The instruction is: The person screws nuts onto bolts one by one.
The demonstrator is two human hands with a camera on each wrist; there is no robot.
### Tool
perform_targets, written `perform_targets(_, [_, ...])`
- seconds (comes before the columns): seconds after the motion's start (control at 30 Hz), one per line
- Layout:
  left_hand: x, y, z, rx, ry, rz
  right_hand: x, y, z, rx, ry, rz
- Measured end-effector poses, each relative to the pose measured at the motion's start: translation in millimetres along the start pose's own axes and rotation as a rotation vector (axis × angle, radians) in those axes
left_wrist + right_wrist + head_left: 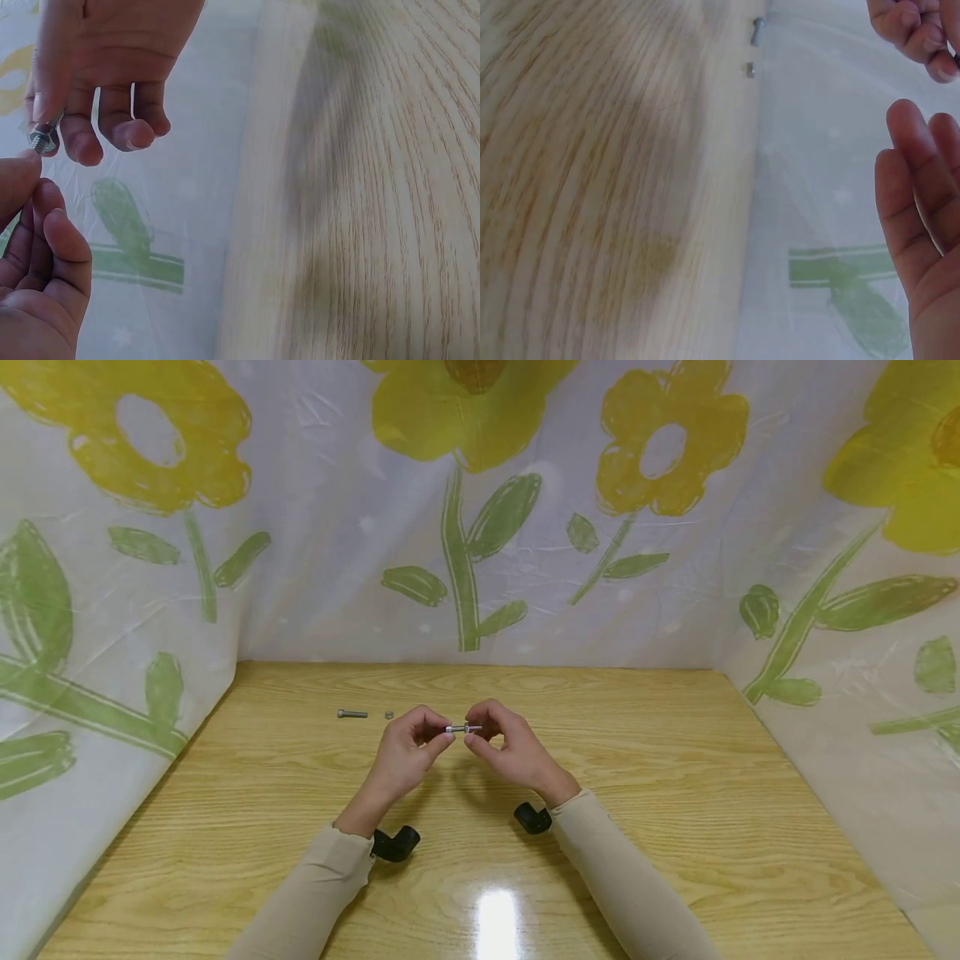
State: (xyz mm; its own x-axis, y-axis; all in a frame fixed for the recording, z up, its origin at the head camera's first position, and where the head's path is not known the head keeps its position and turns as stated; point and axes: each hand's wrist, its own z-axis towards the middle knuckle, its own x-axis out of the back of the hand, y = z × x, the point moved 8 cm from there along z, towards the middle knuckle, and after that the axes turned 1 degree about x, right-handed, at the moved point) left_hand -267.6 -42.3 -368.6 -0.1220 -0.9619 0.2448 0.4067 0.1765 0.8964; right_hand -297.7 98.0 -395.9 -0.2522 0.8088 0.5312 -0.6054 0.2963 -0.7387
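In front of me a metal bolt (457, 729) is held level between both hands. My left hand (401, 757) pinches its head end between thumb and fingertips. On the shank sits a nut (467, 727), which the thumb and index finger of my right hand (520, 756) pinch, with the thread's end showing beyond it. The left wrist view shows the nut (46, 137) close up at the right fingertips, threads visible beside it. The other right fingers (911, 172) extend loosely in the right wrist view, where the held bolt is out of sight.
A second bolt (352, 714) lies on the wooden table (660, 827) to the far left, and a loose nut (389, 715) lies just right of it. A flower-patterned cloth (330, 610) walls the table's back and sides. Black wrist-worn devices (397, 843) hang beside both sleeves.
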Motion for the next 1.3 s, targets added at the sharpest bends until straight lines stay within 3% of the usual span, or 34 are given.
perform_targets(0.53, [0.0, 1.1, 0.1, -0.010, 0.004, 0.005, -2.9, -2.6, 0.3, 0.039, -0.026, -0.005])
perform_targets(0.97, [-0.5, 1.4, -1.0, -0.005, 0.002, 0.005, -1.2, 0.5, -0.8, -0.050, -0.012, -0.005])
perform_targets(1.3, [-1.2, 1.7, -1.9, -0.002, 0.005, -0.007, -0.8, -4.1, -1.3, 0.042, -0.010, -0.009])
